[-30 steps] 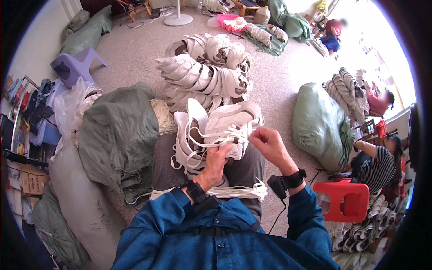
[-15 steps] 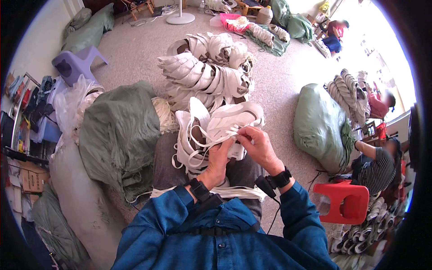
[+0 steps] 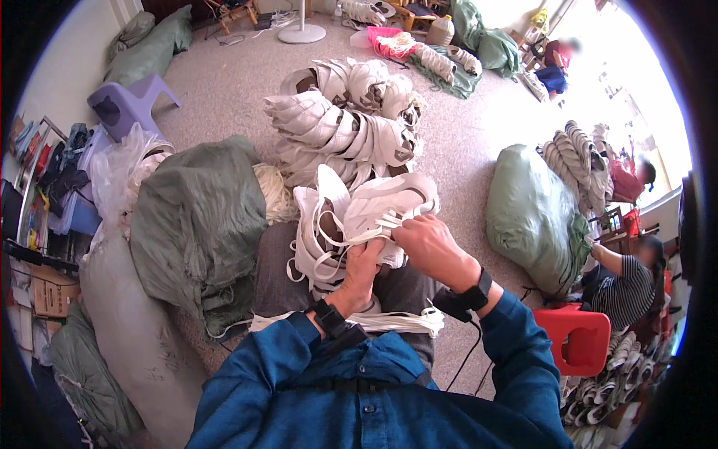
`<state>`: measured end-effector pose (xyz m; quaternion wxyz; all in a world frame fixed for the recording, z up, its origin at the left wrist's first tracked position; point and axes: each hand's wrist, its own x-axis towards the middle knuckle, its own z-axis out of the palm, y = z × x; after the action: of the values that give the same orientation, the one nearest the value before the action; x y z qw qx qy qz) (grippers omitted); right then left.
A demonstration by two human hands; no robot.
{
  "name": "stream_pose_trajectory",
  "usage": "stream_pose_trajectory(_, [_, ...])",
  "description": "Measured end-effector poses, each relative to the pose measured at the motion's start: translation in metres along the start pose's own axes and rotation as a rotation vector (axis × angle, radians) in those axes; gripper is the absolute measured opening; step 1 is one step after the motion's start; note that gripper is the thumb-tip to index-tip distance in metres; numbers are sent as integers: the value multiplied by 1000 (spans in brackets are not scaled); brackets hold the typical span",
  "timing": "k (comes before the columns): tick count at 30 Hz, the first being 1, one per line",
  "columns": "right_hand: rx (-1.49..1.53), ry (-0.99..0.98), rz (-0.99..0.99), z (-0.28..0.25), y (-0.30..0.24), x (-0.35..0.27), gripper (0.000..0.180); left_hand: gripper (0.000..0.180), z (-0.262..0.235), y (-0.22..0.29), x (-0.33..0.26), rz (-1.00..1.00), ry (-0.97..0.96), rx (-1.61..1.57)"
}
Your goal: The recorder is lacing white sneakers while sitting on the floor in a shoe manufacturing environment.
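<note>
White shoe uppers (image 3: 385, 200) with loops of white shoelace (image 3: 324, 224) rest at my knees. My left hand (image 3: 362, 268) is closed on the near edge of one upper, its thumb pointing up along the lacing. Against the eyelet rows, my right hand (image 3: 432, 244) has its fingers pinched on the lace; its fingertips are partly hidden by the hand itself. Across my lap lies a bundle of white laces (image 3: 400, 322). Just beyond the uppers, more nested white uppers (image 3: 348, 123) are piled on the floor.
To my left are a dark green sack (image 3: 198, 217), a long grey sack (image 3: 138, 314) and a purple stool (image 3: 127, 108). On the right stand a full green sack (image 3: 529, 217) and a red stool (image 3: 576, 337). A person in a striped shirt (image 3: 628, 288) sits beside them; others sit farther off.
My right hand has turned over, its back now facing up, with the wrist and forearm shifted slightly right. My left hand has stayed almost in place on the upper.
</note>
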<state>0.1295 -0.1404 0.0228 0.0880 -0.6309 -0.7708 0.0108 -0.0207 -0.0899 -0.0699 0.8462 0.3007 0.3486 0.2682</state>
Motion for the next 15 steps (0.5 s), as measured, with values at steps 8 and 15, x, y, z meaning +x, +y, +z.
stream_pose_trajectory(8, [762, 226, 420, 13, 3, -7, 13, 25, 10, -2, 1, 60, 3, -39])
stream_pose_trajectory(15, [854, 294, 469, 36, 5, -7, 13, 25, 16, -4, 4, 136, 25, -44])
